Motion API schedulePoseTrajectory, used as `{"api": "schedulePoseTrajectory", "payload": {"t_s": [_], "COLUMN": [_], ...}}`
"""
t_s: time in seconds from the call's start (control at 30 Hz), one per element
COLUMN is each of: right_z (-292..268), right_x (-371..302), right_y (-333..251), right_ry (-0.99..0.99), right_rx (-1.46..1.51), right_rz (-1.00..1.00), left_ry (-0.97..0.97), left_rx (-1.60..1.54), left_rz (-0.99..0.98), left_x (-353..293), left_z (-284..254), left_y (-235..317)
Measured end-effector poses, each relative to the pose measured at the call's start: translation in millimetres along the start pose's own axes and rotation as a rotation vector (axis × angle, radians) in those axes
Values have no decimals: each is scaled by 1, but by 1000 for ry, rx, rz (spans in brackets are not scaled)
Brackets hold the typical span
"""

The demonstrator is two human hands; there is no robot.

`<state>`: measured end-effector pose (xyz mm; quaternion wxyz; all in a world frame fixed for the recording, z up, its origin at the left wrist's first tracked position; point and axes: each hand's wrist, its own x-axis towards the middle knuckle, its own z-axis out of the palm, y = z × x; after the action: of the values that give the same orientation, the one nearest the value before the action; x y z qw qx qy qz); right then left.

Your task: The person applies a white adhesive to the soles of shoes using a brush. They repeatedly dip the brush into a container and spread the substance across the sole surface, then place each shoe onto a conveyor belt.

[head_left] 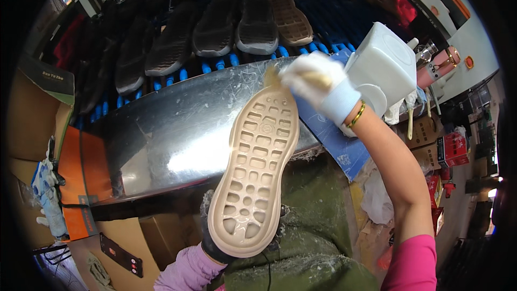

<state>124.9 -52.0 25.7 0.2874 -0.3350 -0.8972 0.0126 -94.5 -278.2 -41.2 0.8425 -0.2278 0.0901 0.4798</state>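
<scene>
A beige shoe sole (253, 164) is tilted up in front of me, its recessed grid side facing me and wet-looking near the heel. My left hand (214, 250), in a dark glove, grips it from behind at the heel end; most of its fingers are hidden. My right hand (319, 80), in a white glove and blurred by motion, is closed around a brush. The yellowish brush bristles (272, 77) are at the toe end of the sole; whether they touch it I cannot tell.
Beyond the shiny metal ledge (161, 129), several dark soles (257, 24) and a brown sole (291, 19) lie on blue rollers (219, 64). A white plastic container (385, 62) and a pink flask (439, 67) stand right. Cardboard boxes (37, 108) are at left.
</scene>
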Motion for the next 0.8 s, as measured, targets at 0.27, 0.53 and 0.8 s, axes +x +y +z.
{"api": "schedulePoseTrajectory", "payload": {"t_s": [0.27, 0.53, 0.8], "right_z": [-35, -71, -83], "right_x": [-31, -86, -87], "right_y": [-64, -102, -114], "right_ry": [-154, -237, 262], "right_rx": [767, 790, 579], "right_rz": [458, 315, 456], "left_ry": [-246, -343, -238], "left_rx": [372, 544, 635], "left_rz": [-160, -4, 95], "left_x": [31, 29, 27], "left_z": [2, -23, -27], "left_y": [14, 19, 5]}}
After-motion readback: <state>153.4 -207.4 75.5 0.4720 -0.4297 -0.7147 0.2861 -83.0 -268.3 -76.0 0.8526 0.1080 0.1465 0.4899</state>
